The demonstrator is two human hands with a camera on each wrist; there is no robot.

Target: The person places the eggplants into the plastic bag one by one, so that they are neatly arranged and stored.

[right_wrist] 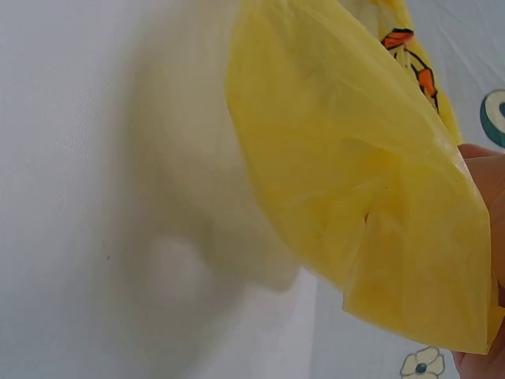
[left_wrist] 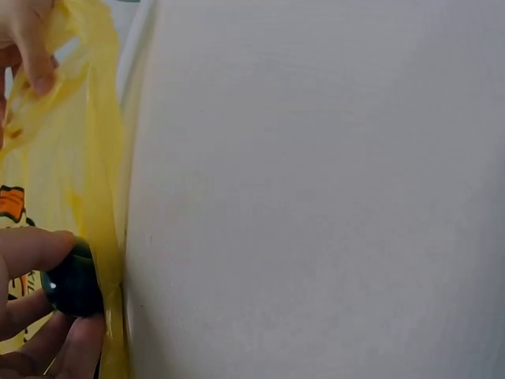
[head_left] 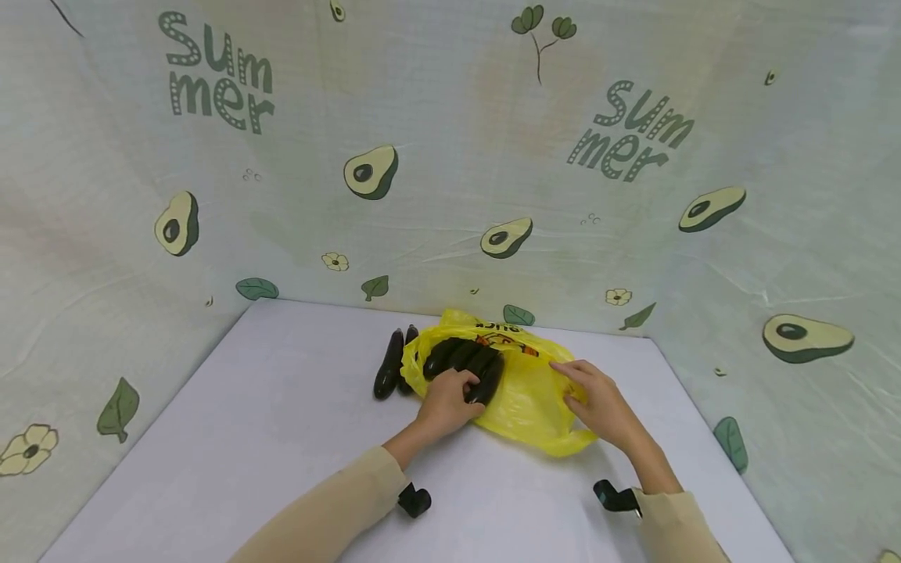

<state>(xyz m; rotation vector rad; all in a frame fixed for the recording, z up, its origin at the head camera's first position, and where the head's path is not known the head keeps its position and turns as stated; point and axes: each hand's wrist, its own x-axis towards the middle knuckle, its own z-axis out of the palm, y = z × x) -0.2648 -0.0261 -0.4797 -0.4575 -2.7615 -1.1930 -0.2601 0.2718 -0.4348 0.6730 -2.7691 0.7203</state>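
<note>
My left hand (head_left: 448, 403) grips a dark, glossy eggplant (head_left: 487, 383) at the mouth of a yellow plastic bag (head_left: 531, 399). In the left wrist view, the thumb and fingers curl round the rounded end of that eggplant (left_wrist: 72, 288), beside the bag's edge. Several more eggplants (head_left: 450, 356) lie side by side in the bag's opening. On the right, my right hand (head_left: 598, 399) holds the bag's side, with the plastic between thumb and fingers. The bag (right_wrist: 355, 158) hides much of that hand in the right wrist view.
Two eggplants (head_left: 389, 366) lie on the white table (head_left: 281, 438) just left of the bag. A cloth backdrop (head_left: 436, 102) printed with avocados and leaves rises behind the table and along both sides.
</note>
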